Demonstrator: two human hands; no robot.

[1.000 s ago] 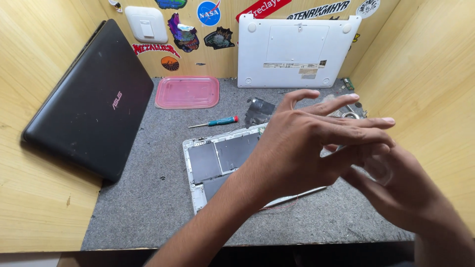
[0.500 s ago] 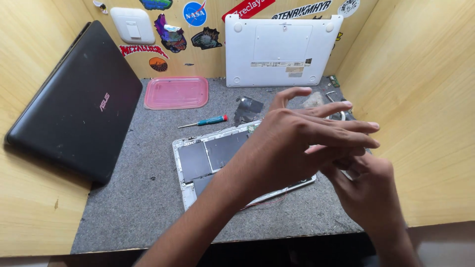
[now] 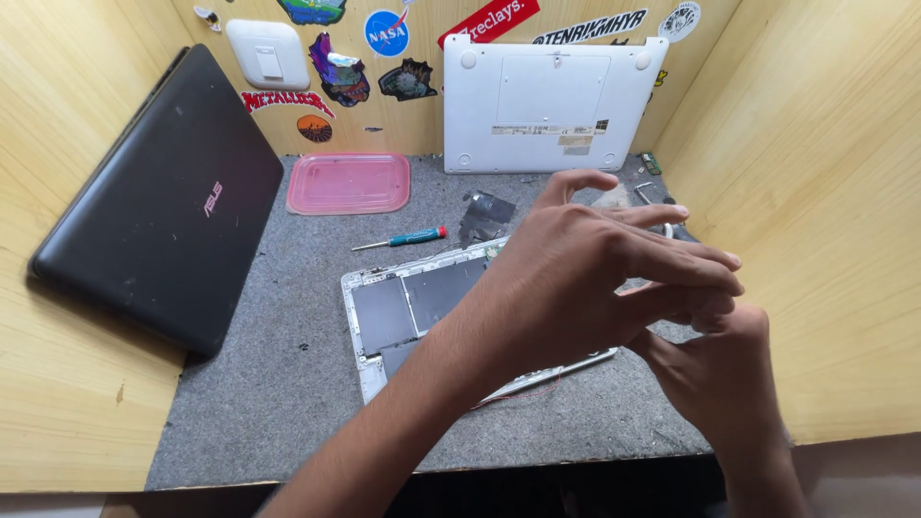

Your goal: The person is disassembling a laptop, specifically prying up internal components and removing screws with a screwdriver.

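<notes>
Two hands met over the opened white laptop base (image 3: 413,307), which lay mid-mat on the grey felt mat (image 3: 288,384). Left hand (image 3: 585,278) hovered above it w/ fingers spread, nothing seen in its grip. Right hand (image 3: 720,369) sat just under the left's fingertips; can't tell if it gripped anything, fingers hidden. Small screwdriver (image 3: 401,238) lay just behind the base, pink tray (image 3: 347,182) further back. White bottom cover (image 3: 552,101) leaned on the back wall; black laptop (image 3: 158,197) leaned at left.
</notes>
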